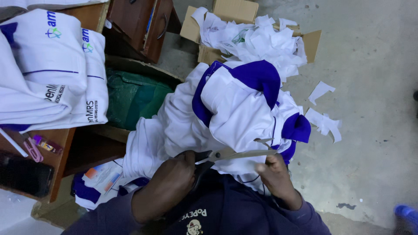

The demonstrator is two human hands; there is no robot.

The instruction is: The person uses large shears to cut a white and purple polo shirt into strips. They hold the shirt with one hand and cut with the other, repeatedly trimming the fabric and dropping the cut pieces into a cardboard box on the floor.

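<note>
Grey concrete floor [374, 65] lies under everything. Nearest, left hand [185, 167] closed on scissors [226, 155], right hand [272, 172] pinching the white-and-blue garment [235, 109] beside the blades; fingers could get nicked. Beyond the garment, a scrap-filled cardboard box [230, 11].

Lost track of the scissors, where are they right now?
In the head view, low centre: the scissors are in the left hand, blades pointing toward the right hand, over the white garment.
</note>
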